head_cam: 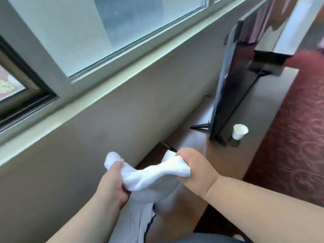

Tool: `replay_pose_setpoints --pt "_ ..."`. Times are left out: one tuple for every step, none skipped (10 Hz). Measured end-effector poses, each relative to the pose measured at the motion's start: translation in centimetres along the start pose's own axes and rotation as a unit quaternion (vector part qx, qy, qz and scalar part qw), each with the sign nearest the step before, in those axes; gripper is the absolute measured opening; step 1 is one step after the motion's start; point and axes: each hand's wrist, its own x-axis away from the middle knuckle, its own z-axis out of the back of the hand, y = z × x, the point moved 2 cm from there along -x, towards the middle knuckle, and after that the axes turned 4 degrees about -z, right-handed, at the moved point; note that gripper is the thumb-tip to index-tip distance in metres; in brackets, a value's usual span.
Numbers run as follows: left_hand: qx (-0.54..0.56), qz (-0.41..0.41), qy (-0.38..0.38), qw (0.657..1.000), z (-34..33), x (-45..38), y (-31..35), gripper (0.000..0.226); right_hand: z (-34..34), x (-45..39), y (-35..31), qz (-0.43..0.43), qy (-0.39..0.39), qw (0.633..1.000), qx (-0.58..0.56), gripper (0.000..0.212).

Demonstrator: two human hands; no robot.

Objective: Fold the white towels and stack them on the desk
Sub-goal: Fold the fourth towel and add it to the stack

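Both hands hold one white towel (154, 174) in the air above the near end of the brown table (228, 155), close to the grey wall (105, 137) under the window (105, 32). The left hand (112, 186) grips the towel's left end, its fingers (116, 164) curled and pressed together around a bunched corner that pokes out above the thumb. The right hand (198, 171) is closed on the opposite end — the cloth is pinched between thumb and the fingers, which are hidden underneath, so how they lie there cannot be told. Between the two hands the towel sags slightly in a thick band, and the rest of it hangs down below the left hand in loose folds, reaching toward the lower edge of the view.

Farther along the table stands a black flat screen (229, 95) on thin angled legs, seen from its edge, tilted in this wide view. Just beside its near foot sits a small white paper cup (239, 132), upright on the tabletop and well apart from the towel. To the right of the table runs a red patterned carpet (289, 146). The whole frame is somewhat blurred, most of all at the far right — details there are hard to make out.
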Motion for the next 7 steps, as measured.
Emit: replay_pose_setpoints --pt "0.065 -0.001 -0.101 0.993 -7.7 4.2 -0.8 0.033 8.0 3.0 3.2 -0.083 0.106 0.989 -0.062 0.022" --pt "0.075 -0.006 -0.155 0.985 -15.5 8.9 -2.4 0.025 17.0 6.7 6.5 -0.135 0.220 0.953 -0.157 0.025" --pt "0.022 -0.023 -0.214 0.976 -22.8 13.9 -6.9 0.016 26.2 10.9 10.3 -0.164 0.300 0.928 -0.150 0.037" --pt "-0.061 -0.054 -0.257 0.963 -30.1 17.7 -12.7 0.025 36.1 14.5 14.1 -0.198 0.326 0.916 -0.123 0.020" --pt "-0.113 -0.094 -0.283 0.948 -38.4 21.6 -17.0 0.029 46.3 17.5 17.6 -0.214 0.356 0.906 -0.075 0.022" --pt "-0.187 -0.217 -0.289 0.914 -46.7 25.6 -20.0 0.042 54.9 19.8 20.9 -0.228 0.398 0.886 -0.068 0.030" --pt "-0.302 -0.321 -0.278 0.853 -53.8 29.3 -21.8 0.051 61.7 21.5 23.9 -0.263 0.448 0.850 -0.080 0.042"
